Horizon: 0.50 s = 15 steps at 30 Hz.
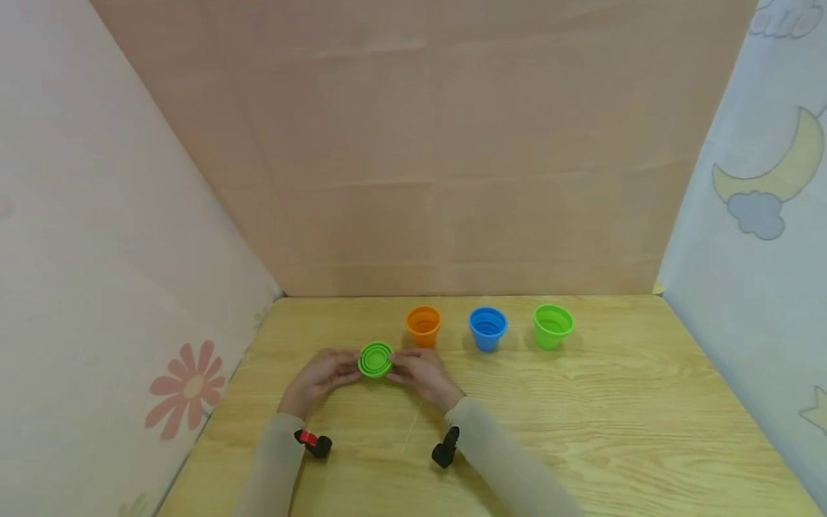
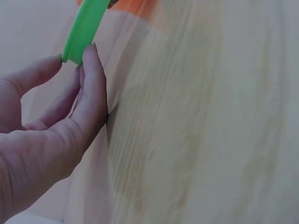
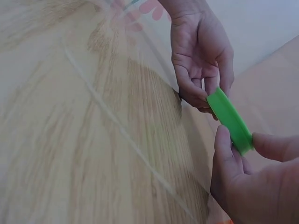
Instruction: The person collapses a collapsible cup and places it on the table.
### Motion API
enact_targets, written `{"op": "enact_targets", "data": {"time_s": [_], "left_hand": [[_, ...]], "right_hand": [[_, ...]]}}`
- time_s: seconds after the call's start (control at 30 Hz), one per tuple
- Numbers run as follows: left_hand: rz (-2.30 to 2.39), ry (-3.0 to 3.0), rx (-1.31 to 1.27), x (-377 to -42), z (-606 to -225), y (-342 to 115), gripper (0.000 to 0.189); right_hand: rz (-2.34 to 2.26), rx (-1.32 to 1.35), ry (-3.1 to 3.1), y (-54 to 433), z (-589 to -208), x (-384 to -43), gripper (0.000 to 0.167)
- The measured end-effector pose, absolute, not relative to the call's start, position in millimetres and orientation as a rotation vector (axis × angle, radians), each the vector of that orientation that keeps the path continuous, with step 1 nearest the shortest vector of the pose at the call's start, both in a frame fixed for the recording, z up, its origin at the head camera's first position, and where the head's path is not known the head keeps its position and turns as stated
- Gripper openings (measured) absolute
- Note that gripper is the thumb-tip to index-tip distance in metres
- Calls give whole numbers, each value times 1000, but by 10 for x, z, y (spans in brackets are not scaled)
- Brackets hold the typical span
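Note:
A flattened green collapsible cup [image 1: 375, 359] is held up between both hands, its concentric rings facing the head camera. My left hand [image 1: 325, 375] pinches its left edge between thumb and fingers. On the opposite edge, my right hand [image 1: 423, 374] grips it the same way. Seen side-on in the right wrist view, the green cup [image 3: 230, 120] is a thin, tilted disc with a hand at each end. The left wrist view shows only part of the green cup [image 2: 85, 30], cut off by the top of the frame.
An orange cup [image 1: 423, 325], a blue cup [image 1: 487, 328] and another green cup [image 1: 552, 326] stand expanded in a row toward the back of the wooden table [image 1: 581, 431]. A brown paper backdrop [image 1: 439, 179] rises behind them, with patterned walls on both sides.

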<state>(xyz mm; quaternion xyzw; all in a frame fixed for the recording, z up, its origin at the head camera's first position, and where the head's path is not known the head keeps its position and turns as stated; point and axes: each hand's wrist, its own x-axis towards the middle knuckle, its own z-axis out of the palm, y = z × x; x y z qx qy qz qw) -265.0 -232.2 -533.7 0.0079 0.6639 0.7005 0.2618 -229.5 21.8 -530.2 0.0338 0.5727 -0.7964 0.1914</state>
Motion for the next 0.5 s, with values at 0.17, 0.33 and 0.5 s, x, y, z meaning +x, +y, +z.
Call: {"op": "enact_targets", "data": {"time_s": [0.17,0.33,0.5], "left_hand": [[1849,1848,41,-2754,-5333,-2396,39],[1840,1887,2,-2843,-5289,-2468,38],[1820,1935,-17,-2933,-5242,-2511,41]], "right_hand": [[-2257,153,1636,84,-5303,-2337,33],[-2269,164,1672,-61,-5259,-2389,34],[-2270,197,1752,-183,-5212,-2484,34]]}}
